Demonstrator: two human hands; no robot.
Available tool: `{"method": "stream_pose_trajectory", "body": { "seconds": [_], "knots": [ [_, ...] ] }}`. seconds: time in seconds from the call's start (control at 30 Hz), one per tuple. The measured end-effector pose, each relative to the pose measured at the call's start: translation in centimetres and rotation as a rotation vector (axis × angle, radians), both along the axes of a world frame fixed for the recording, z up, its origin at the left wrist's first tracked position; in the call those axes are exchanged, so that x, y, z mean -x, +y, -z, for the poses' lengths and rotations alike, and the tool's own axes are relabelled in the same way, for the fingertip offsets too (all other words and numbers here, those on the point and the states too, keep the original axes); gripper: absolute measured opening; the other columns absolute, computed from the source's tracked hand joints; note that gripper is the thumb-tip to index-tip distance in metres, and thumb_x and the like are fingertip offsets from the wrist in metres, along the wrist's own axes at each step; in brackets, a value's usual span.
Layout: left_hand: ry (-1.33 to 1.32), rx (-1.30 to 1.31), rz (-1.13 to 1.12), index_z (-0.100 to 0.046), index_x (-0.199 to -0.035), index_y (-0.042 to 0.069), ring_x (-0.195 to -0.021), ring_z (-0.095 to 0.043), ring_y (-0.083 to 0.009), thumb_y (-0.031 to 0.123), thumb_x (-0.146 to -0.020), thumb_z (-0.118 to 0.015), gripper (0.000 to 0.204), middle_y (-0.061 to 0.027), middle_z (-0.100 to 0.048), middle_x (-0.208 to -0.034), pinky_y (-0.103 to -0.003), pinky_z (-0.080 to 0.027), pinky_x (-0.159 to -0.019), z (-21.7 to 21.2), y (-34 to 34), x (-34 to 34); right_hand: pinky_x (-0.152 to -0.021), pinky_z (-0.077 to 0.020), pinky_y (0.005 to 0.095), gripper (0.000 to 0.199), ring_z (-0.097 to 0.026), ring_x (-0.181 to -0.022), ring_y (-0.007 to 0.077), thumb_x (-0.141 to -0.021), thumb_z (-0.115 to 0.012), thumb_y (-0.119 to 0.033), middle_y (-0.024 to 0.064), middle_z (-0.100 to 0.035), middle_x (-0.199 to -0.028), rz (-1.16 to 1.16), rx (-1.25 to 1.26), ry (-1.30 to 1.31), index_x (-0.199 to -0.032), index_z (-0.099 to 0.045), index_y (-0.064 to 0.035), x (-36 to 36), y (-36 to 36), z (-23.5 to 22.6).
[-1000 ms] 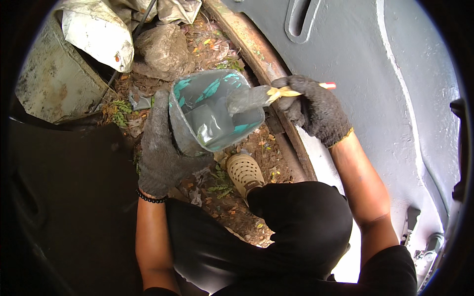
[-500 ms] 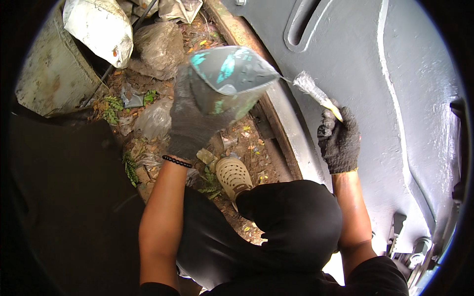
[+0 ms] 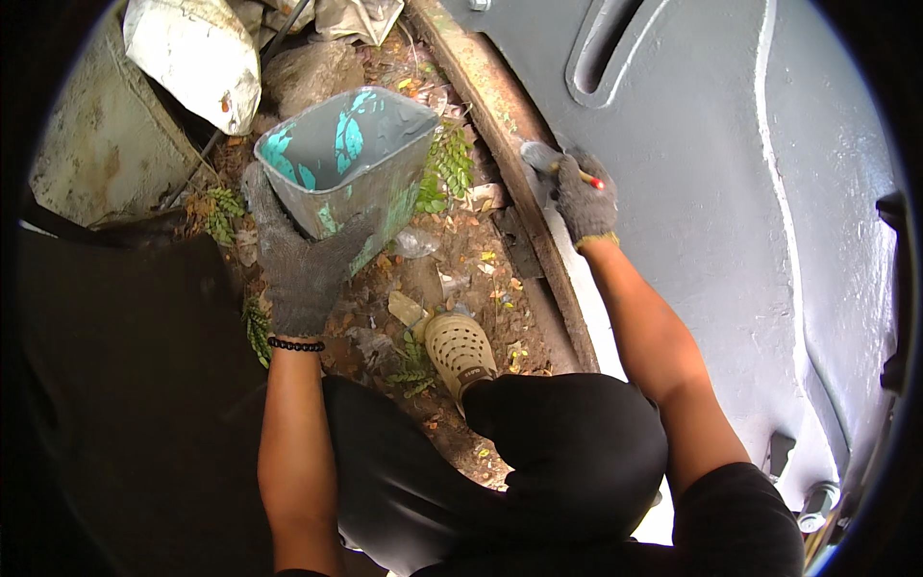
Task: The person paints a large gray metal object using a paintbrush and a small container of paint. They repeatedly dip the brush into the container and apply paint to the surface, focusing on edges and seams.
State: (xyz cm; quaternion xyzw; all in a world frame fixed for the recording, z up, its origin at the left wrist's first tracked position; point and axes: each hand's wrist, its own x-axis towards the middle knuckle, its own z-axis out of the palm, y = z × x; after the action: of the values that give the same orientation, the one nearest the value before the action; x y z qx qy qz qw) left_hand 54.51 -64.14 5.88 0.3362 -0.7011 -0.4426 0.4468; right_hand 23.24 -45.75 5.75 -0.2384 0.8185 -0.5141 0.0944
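Gripping paintbrush (image 3: 541,156) in gloved right hand (image 3: 586,200), fingers curled around the handle, at the left margin of the large grey panel (image 3: 711,240). Reading brush axis as a shallow diagonal: bristles up-left toward the rusty beam (image 3: 481,101), red handle tip down-right over the panel. Close enough to the panel margin to be touching; cannot tell contact from hover in this view. Holding square-mouthed pail (image 3: 385,190) in gloved left hand (image 3: 300,269), fingers up its left side, thumb spread across the near wall, so a wide grip from below-left rather than a full wrap. Showing mouth upward, teal patches on grey inner walls; cannot see the bottom, so no call on fill level. Key relation: brush well to the right of the pail, outside its rim, bristle end facing the pail side, with the beam and some green leaves (image 3: 447,168) in the gap. Right hand nearest the panel by far, left hand well apart from it, over littered soil (image 3: 471,288). Resting a tan clog (image 3: 460,348) on that soil, lower down, between left hand and beam, apart from both hands.
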Motion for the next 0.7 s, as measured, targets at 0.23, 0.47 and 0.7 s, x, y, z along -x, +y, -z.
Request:
{"method": "stream_pose_trajectory", "body": {
  "seconds": [0.23, 0.47, 0.7],
  "knots": [
    [-0.045, 0.111, -0.003, -0.036, -0.159, -0.004, -0.14, -0.053, -0.0341, 0.041, -0.067, -0.1, 0.121, -0.0222, -0.051, -0.153, -0.045, -0.043, -0.118, -0.5, 0.0, -1.0, -0.075, -0.0566, 0.0371, 0.023, -0.072, -0.078, 0.0244, -0.102, -0.064, -0.024, 0.0125, -0.077, -0.09, -0.078, -0.536, 0.193, -0.106, -0.076, -0.0042, -4.4, 9.0, -5.7],
    [-0.088, 0.106, 0.041, -0.037, -0.157, -0.003, -0.137, -0.056, -0.0332, 0.034, -0.066, -0.101, 0.118, -0.0223, -0.053, -0.15, -0.045, -0.047, -0.114, -2.7, 0.7, -0.8, -0.081, -0.0578, 0.0473, 0.023, -0.072, -0.091, 0.0384, -0.099, -0.061, -0.025, 0.0193, -0.073, -0.091, -0.4, -1.016, 0.675, -0.096, -0.074, -0.0064, -3.8, 11.9, -7.3],
    [-0.094, 0.057, 0.061, -0.031, -0.162, -0.002, -0.138, -0.057, -0.0324, 0.025, -0.066, -0.101, 0.122, -0.0217, -0.054, -0.153, -0.044, -0.05, -0.114, -3.4, 1.6, -1.3, -0.073, -0.0573, 0.0529, 0.027, -0.073, -0.082, 0.0417, -0.099, -0.056, -0.024, 0.0248, -0.072, -0.092, -0.36, -0.935, 0.982, -0.093, -0.071, -0.0026, 3.4, 1.4, -2.5]
  ]
}}
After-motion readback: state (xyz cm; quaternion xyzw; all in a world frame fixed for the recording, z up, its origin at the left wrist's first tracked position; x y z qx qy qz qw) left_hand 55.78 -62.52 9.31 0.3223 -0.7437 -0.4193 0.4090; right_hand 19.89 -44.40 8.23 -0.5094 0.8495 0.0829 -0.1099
